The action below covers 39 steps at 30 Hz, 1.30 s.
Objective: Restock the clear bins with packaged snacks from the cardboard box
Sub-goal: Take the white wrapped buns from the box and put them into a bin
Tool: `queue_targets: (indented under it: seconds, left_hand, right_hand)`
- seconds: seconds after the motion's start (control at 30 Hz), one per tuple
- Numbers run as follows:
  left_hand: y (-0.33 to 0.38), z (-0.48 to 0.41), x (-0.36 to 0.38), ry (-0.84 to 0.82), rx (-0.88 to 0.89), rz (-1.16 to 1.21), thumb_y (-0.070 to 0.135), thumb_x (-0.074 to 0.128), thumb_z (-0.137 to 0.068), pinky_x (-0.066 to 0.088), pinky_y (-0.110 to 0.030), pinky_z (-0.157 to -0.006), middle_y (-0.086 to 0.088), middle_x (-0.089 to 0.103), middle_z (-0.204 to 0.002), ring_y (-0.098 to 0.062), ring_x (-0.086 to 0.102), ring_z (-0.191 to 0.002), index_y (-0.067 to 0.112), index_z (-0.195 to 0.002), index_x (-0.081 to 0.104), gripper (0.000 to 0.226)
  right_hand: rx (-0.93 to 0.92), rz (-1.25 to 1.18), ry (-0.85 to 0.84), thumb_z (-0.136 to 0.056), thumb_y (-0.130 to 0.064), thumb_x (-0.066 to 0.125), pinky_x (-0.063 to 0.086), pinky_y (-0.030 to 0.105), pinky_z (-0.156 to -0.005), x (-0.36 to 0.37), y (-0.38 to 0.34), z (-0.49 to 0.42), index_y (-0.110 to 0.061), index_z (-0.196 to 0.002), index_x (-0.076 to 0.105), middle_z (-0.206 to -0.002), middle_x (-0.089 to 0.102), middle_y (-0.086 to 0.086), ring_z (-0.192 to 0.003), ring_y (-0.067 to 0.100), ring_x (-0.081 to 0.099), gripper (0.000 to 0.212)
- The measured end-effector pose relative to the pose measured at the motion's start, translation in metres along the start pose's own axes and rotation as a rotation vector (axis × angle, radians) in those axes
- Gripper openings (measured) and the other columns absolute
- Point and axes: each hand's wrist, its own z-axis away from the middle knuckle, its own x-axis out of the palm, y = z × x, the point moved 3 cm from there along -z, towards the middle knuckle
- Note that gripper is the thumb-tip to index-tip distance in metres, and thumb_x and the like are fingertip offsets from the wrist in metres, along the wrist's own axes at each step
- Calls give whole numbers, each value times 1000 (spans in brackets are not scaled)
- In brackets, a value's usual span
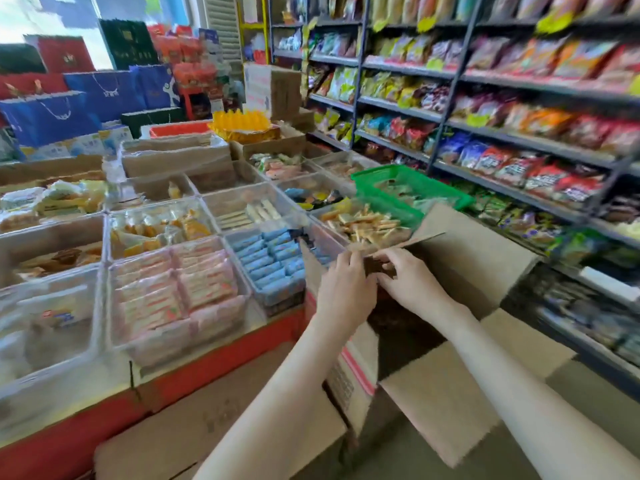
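Observation:
An open cardboard box (460, 258) stands at the right end of the display table, its flaps spread and its inside dark. Both hands reach into its top. My left hand (346, 289) and my right hand (412, 282) together grip a stack of dark brown snack packets (375, 266) just above the box opening. Left of the box, a clear bin (273, 261) holds blue packets with a few dark ones at its far right corner. More clear bins (173, 289) with pink and yellow snacks fill the table.
A green basket (408, 188) sits on the bins beyond the box. Shelves of bagged snacks (519, 116) line the right wall across a narrow aisle. Closed cardboard cartons (214, 427) lie below the red table edge (207, 368). Gift bags stand at the far left.

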Motion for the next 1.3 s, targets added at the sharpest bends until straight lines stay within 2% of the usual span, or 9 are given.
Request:
queue_targets:
  seconds: [0.17,0.37,0.63,0.73,0.83,0.97,1.1,1.23,1.3]
  left_hand:
    - [76,-23,75,-88,5,-18,32,45,-97,43,-40,-96,-11,44,-138,-30,46,-124,12,-143,34,51]
    - [82,-63,175,-265,-165,-54,33,45,-97,47,-40,-93,-11,45,-134,-30,49,-120,11,-140,35,49]
    - [6,-124,321,-590,-559,-11,26,42,-97,35,-44,-108,-15,28,-149,-35,34,-134,10,-148,21,57]
    - [-27,-113,354,-690,-684,-44,22,45,-97,30,-44,-112,-15,21,-153,-35,25,-139,8,-149,19,60]
    - [-57,-95,376,-782,-830,-131,21,46,-98,21,-45,-114,-16,6,-157,-35,12,-144,7,-151,6,68]
    - [-90,-73,397,-827,-1029,-120,18,49,-95,25,-45,-113,-13,6,-156,-33,12,-144,10,-149,10,67]
    - [-119,-67,406,-744,-1214,-67,15,51,-92,27,-43,-112,-13,14,-154,-32,19,-142,10,-150,8,72]
    - [-154,-70,421,-423,-1446,194,18,60,-87,30,-35,-110,-18,30,-147,-34,34,-136,6,-145,16,73]
    - [-173,-68,432,-271,-1531,280,29,69,-83,35,-34,-107,-18,39,-143,-33,42,-131,6,-142,22,79]
  right_hand:
    - [112,36,-8,-91,-17,61,44,27,-92,-46,102,17,-14,-125,56,-127,55,4,-111,17,58,35]
    - [209,68,-150,-94,-21,55,44,29,-94,-24,198,-8,-17,-128,52,-132,51,2,-116,18,54,34]
    - [279,131,-491,-96,-21,52,43,32,-101,49,318,-102,-15,-134,46,-137,46,5,-122,23,50,39]
    - [319,142,-651,-96,-18,50,36,33,-105,85,354,-122,-12,-137,43,-140,43,10,-128,26,43,43]
    - [337,150,-794,-96,-17,49,29,32,-109,123,377,-132,-10,-144,34,-148,36,11,-136,26,34,51]
    - [301,168,-1024,-97,-16,50,36,31,-105,175,392,-136,-11,-142,37,-144,41,10,-131,26,41,47]
    - [228,161,-1136,-100,-13,41,38,31,-100,208,385,-146,-11,-135,46,-137,48,9,-124,26,47,36]
    - [209,32,-1114,-97,-15,48,39,29,-98,255,384,-156,-9,-142,40,-137,51,13,-124,28,49,46]
    - [219,-44,-1052,-92,-15,56,43,31,-98,289,389,-162,-8,-134,51,-131,56,15,-121,30,53,43]
